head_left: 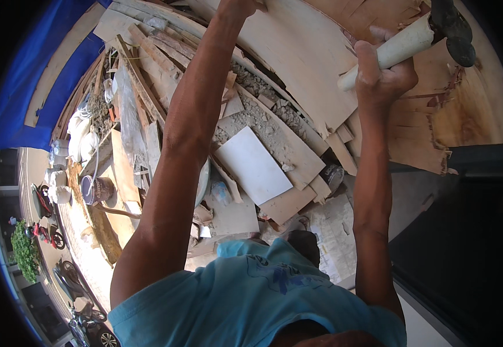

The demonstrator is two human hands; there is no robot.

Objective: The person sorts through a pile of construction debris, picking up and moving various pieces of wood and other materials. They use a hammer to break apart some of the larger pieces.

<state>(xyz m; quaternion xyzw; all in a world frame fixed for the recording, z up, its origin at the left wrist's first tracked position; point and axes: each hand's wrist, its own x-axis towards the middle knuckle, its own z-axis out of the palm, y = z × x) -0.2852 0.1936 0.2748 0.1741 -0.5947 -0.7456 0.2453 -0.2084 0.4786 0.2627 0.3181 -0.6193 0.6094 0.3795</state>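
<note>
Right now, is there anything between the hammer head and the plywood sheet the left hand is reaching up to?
Nothing visible. The right hand grips the pale handle, the dark hammer head already lies against the plywood sheet, and the left hand touches the sheet's upper part, well aside.

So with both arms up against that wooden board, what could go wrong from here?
The right hand grips a pale-handled hammer near the handle's end, so a swing might slip or glance off. The left hand presses the plywood sheet, close enough that a stray blow could hit it. The sheet's lower edge is already cracked and splintered; pieces might break off and fall onto the rubble pile below.
</note>
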